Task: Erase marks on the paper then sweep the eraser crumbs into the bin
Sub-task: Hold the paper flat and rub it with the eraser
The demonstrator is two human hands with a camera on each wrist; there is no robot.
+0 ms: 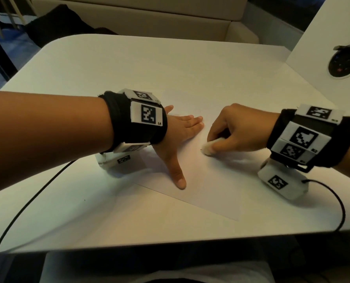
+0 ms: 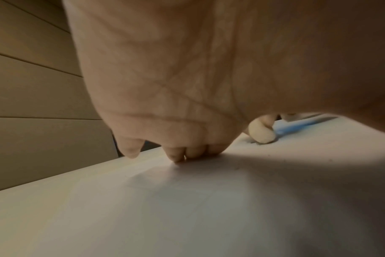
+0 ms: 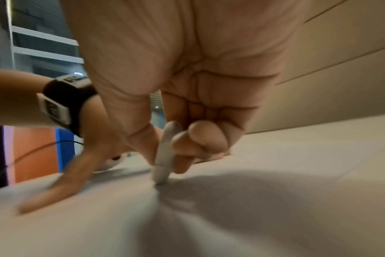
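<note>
A white sheet of paper (image 1: 206,186) lies at an angle on the white table (image 1: 170,64). My left hand (image 1: 180,131) lies flat on the paper's left part, fingers straight and thumb spread toward me. To its right, my right hand (image 1: 231,129) pinches a white eraser (image 1: 208,148) between thumb and fingers, its lower end touching the paper. The right wrist view shows the eraser (image 3: 164,156) upright with its tip on the sheet. From the left wrist, the eraser (image 2: 262,133) shows beyond my palm, with a few dark crumbs (image 2: 237,167) on the paper nearby. No bin is in view.
A round black socket (image 1: 345,60) sits in a white panel at the right. Black cables (image 1: 27,203) trail from both wrist units over the table's near edge. A beige bench (image 1: 139,19) stands behind the table.
</note>
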